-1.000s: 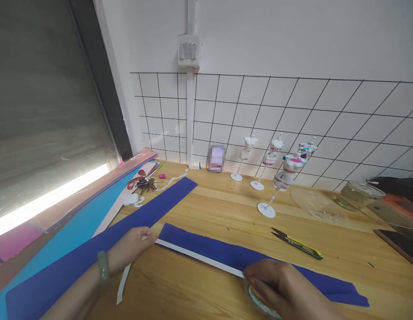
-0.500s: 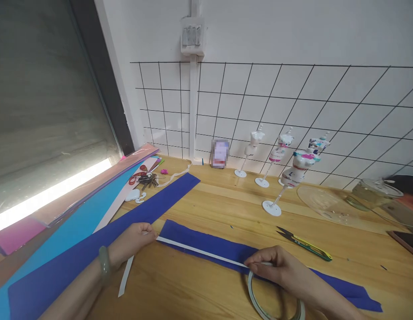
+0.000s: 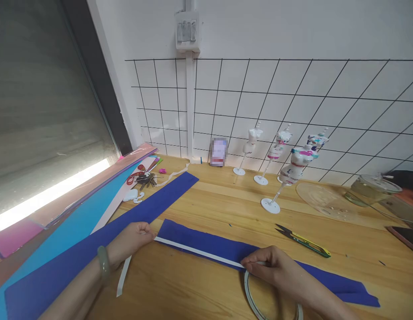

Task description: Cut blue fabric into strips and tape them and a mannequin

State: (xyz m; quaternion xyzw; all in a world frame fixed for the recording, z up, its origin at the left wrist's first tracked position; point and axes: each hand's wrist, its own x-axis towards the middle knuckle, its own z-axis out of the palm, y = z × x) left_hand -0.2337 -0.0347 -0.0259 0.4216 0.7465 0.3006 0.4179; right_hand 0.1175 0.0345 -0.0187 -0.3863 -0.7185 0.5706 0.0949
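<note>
A narrow white strip of tape (image 3: 199,254) is stretched along the near edge of a blue fabric strip (image 3: 206,244) on the wooden table. My left hand (image 3: 138,240), with a green bangle at the wrist, pinches the tape just beyond the fabric's left end. A loose tail of tape hangs below that hand. My right hand (image 3: 269,266) pinches the tape over the fabric's near edge. Below it the tape roll (image 3: 249,295) stands out as a ring, partly covered by the hand. The fabric continues to the right behind my right forearm.
Yellow-and-green thread snips (image 3: 302,240) lie beyond my right hand. Several small mannequins (image 3: 294,164) stand near the wall. A longer blue strip (image 3: 93,249) and coloured sheets (image 3: 69,213) lie at left, beside keys (image 3: 146,178) and an earphone case (image 3: 130,195). A glass pot (image 3: 373,189) stands at right.
The whole view has shifted slightly. Both hands keep their pinch on the tape, and the right hand with the roll sits slightly further left in the picture.
</note>
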